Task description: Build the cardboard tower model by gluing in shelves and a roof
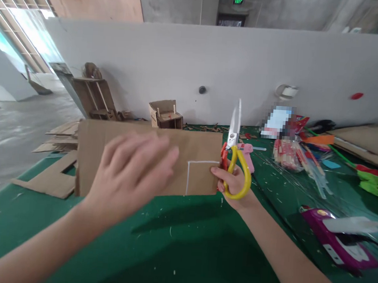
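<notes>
Cardboard panel (193,146), raised above the green table (168,252), facing the viewer; marked with an L-shaped white line (189,162) around the lower right corner, seemingly in full; no cut visible along the line, hence cutting judged not yet begun; clamped at the right edge in the right hand (236,182), together with yellow-and-red scissors (231,140), with blades closed and pointing upward; in front, left hand (132,165), blurred, with fingers loosely apart, contact with cardboard impossible to tell; beyond, small cardboard structure (171,122) near the wall (182,59)

Purple power strip (337,246) on green table (119,257); broom (40,89) on floor (14,133); lit exit sign (238,0).
</notes>
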### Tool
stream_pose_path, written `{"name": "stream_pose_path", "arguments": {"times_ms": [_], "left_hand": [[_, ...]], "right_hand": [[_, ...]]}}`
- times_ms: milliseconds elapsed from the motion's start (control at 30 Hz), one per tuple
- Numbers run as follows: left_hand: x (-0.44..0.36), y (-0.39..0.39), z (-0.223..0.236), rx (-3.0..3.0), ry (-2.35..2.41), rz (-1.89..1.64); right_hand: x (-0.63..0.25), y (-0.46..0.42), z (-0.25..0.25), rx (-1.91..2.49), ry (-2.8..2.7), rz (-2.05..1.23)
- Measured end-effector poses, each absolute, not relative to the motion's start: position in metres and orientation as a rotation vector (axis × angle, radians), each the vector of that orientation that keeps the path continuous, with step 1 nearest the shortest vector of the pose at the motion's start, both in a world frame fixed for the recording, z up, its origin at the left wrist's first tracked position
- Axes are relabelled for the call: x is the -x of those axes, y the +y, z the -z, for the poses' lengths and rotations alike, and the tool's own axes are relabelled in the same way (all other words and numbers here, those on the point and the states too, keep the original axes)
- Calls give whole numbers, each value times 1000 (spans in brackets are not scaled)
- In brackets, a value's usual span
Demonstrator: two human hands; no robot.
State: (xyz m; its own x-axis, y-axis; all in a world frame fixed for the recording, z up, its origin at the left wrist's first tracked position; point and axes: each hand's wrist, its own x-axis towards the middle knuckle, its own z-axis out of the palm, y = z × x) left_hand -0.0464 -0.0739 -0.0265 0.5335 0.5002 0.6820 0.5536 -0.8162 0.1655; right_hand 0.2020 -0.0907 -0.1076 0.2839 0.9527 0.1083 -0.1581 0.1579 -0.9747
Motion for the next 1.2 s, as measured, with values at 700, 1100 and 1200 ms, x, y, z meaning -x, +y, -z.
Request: {"name": "stream_pose_path", "arguments": {"times_ms": [700,1100,1200], "left_hand": [[44,-42,58,1793,-1841,3637],[9,-20,33,1646,-1623,3826],[6,-18,42,1596,-1700,3882]], "right_hand": [[-213,-86,127,1070,-1328,-951],[-207,-98,132,1041,-1781,-961],[-200,-101,126,1074,-1710,-1020]]}}
